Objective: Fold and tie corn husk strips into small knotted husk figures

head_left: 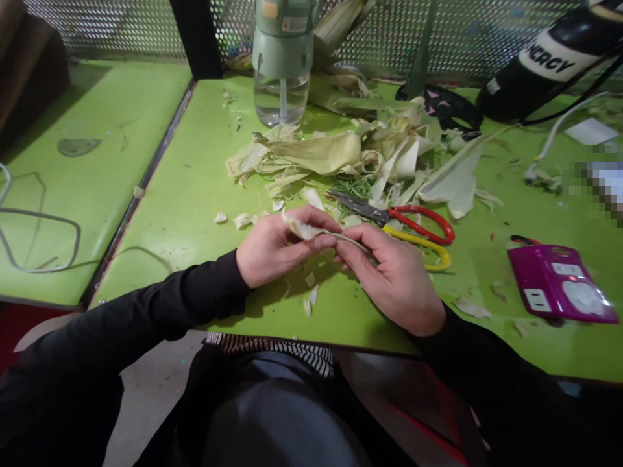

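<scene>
Both my hands meet over the front of the green table (195,194), pinching one thin strip of pale corn husk (304,228). My left hand (280,245) grips it near its broad, curled end. Close beside it, my right hand (389,272) has thumb and fingers closed on the narrower, twisted part. Just beyond my right hand lie scissors (384,214) with one red and one yellow handle, blades pointing left. A heap of dry corn husks (335,152) spreads behind my hands, with green shreds among them. Small husk scraps (311,295) lie below my fingers.
A green water bottle (282,71) stands at the back. To the right are a purple case (562,285), a black bottle (549,61) leaning over, and a white cable (557,126). A perforated metal screen (121,29) borders the back; a seam divides the tabletop at left.
</scene>
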